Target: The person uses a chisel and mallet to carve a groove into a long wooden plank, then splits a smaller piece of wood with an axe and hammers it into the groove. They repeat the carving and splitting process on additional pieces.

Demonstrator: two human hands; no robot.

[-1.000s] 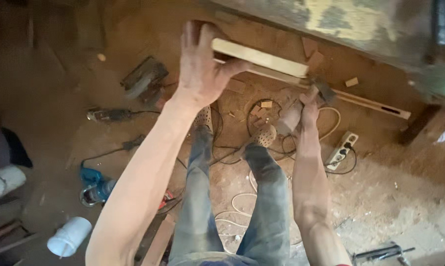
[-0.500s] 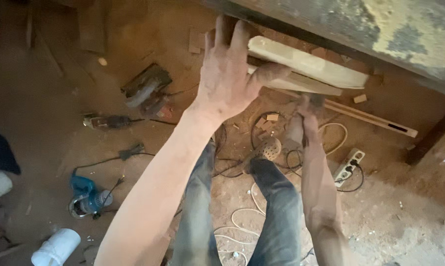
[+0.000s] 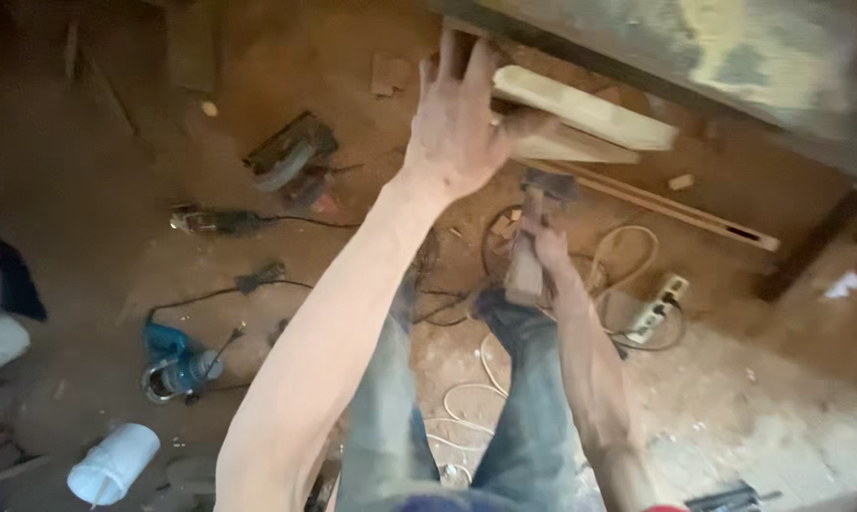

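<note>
We note one package: a white plastic jug (image 3: pixel 114 463) lying on the dirt floor, lower left. We find no labels, signs or screens.

Brown, sawdust-strewn dirt floor (image 3: pixel 751 417) fills the view, dim toward nine o'clock. A worn, paint-flecked desk (image 3: pixel 732 47) edge crosses one o'clock; pale light falls at four o'clock.
</note>
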